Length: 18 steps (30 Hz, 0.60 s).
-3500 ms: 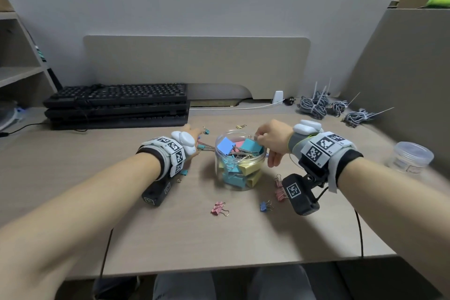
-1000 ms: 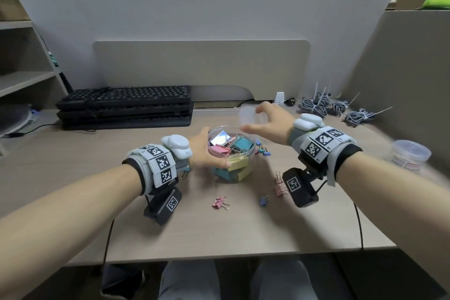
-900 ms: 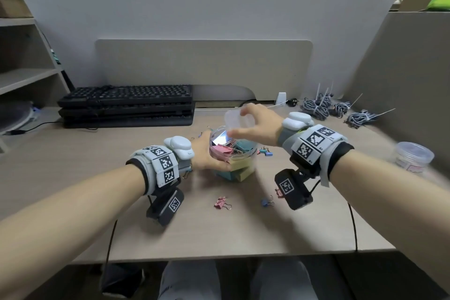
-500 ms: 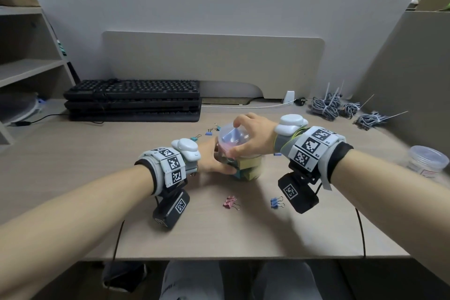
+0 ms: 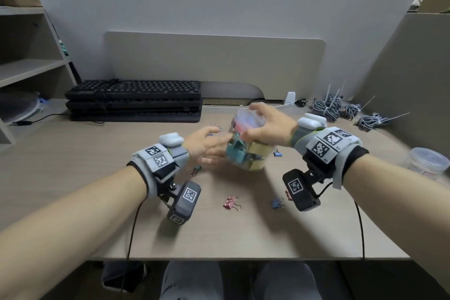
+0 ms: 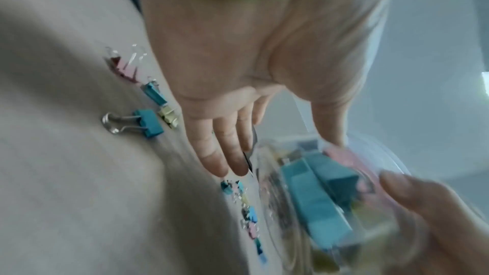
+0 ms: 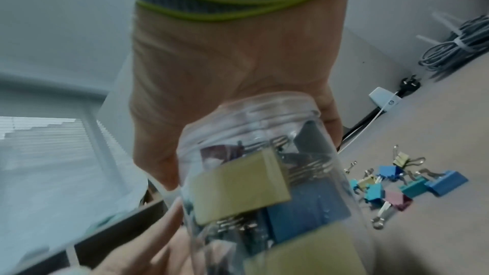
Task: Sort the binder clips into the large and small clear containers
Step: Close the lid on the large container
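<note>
Head view: large container [image 5: 246, 146], lid now on, lifted off the desk [image 5: 97, 153] in our right hand [image 5: 267, 126], gripped from above; left hand [image 5: 204, 147] loosened beside it; small clips [image 5: 230, 203] below remain unsorted

Office cubicle: beige partitions [image 5: 214, 56] enclose the tabletop [image 5: 73, 153]; stacked keyboards [image 5: 134, 100], bundled cables [image 5: 326, 108] and shelving [image 5: 26, 68] present.

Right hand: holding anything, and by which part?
Yes. The right hand has its grip on the clear plastic jar of large binder clips, fingers curled over its lidded top. The left hand lies open beside it.
</note>
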Available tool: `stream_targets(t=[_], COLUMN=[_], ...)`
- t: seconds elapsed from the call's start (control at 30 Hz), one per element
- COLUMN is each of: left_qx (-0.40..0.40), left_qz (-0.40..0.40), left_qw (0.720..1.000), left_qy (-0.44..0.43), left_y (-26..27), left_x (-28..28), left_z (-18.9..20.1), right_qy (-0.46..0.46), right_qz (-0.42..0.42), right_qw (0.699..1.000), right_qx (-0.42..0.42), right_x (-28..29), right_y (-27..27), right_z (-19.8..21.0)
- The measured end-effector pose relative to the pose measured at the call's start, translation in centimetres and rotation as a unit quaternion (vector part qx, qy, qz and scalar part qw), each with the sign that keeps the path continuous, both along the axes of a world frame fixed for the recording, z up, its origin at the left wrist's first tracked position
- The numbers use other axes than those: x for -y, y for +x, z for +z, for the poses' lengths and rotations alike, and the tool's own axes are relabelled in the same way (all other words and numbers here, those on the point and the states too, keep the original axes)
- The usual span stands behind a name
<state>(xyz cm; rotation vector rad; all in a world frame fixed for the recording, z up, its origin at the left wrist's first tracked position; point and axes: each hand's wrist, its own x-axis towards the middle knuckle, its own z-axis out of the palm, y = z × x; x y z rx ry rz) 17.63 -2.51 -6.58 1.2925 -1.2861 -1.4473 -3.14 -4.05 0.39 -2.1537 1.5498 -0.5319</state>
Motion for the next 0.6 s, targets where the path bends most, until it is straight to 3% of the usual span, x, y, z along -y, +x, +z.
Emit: stream_targets(t=[0.1, 0.23, 0.47, 0.6], left_qx=[-0.068, -0.153, -0.272, -0.292], left_qz=[0.030, -0.032, -0.048, -0.039], left_qw=[0.996, 0.983, 0.954, 0.950], left_qy=[0.047, 0.098, 0.118, 0.099], left_y=[0.4, -1.0, -3.2, -3.2], left_x=[-0.4, -1.2, -2.7, -2.6], left_z=[1.2, 1.7, 2.5, 3.1], right_qy=[0.002, -0.002, -0.009, -0.036], right_qz=[0.005, 0.026, 0.066, 0.064], right_qw=[0.998, 0.992, 0.992, 0.991], right_qx=[0.063, 0.122, 0.106, 0.108], right_x=[-0.4, -1.2, -2.5, -2.7], right_y=[-0.5, 0.2, 0.8, 0.5], right_z=[1.8, 3.4, 2.6, 2.7])
